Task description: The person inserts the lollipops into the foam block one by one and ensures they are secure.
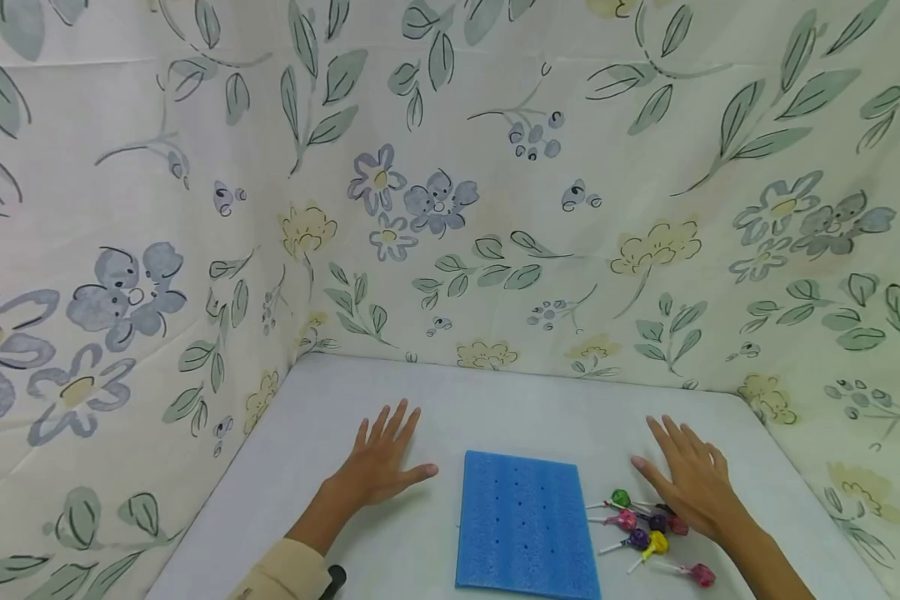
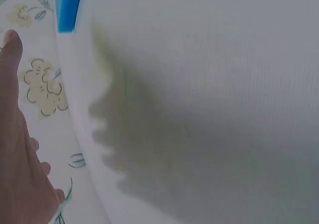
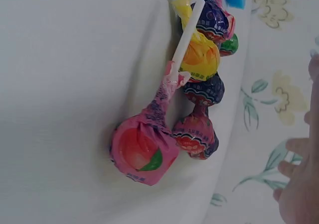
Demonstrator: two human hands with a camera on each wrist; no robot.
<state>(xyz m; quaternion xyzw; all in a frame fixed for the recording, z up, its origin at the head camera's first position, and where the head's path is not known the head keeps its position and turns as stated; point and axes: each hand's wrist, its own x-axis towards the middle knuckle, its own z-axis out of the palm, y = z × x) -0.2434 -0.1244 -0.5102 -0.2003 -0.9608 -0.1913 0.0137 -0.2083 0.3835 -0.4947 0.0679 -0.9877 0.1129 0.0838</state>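
My left hand (image 1: 378,462) hovers over the white table to the left of a blue foam block (image 1: 525,525), fingers spread and holding nothing. The block lies flat and has rows of small dark holes in its top. On its right lies a loose cluster of wrapped lollipops: a green one (image 1: 620,498), a yellow one (image 1: 656,545), and several pink and dark purple ones. Just beyond and above them is my right hand (image 1: 690,475), fingers extended, nothing in it. In the right wrist view a pink lollipop (image 3: 142,149) lies nearest, its white stick pointing toward the others.
The white table (image 1: 390,383) is enclosed at the back and sides by a floral cloth (image 1: 450,292). A small black object (image 1: 333,581) shows beside the left sleeve (image 1: 288,573) at the bottom edge.
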